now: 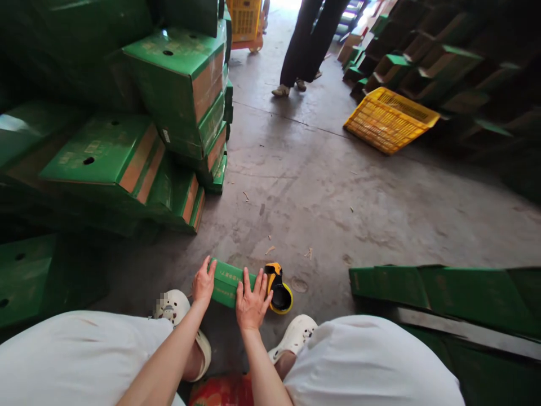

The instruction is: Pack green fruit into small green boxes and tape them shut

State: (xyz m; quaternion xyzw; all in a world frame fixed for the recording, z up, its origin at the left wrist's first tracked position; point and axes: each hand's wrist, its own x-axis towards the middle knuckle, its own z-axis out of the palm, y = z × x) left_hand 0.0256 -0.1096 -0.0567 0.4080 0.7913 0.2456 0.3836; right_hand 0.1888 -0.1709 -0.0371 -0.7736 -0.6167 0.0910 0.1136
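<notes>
Between my feet is a small green cardboard box (226, 282) with pale printing on its top. My left hand (203, 285) grips its left end, fingertips bent over the far corner. My right hand (252, 298) lies on the right end of the box with its fingers spread, palm down. Just right of those fingers, on the floor, sits a yellow and black tape dispenser (279, 290) with a round roll opening.
Green cartons (177, 56) are stacked at the left, more (393, 67) at the right back. A yellow plastic crate (389, 121) stands on the concrete floor (296, 180). A person in dark trousers (302, 45) is ahead. Flat green cardboard (422, 287) lies at right; a red bag (222, 392) is below me.
</notes>
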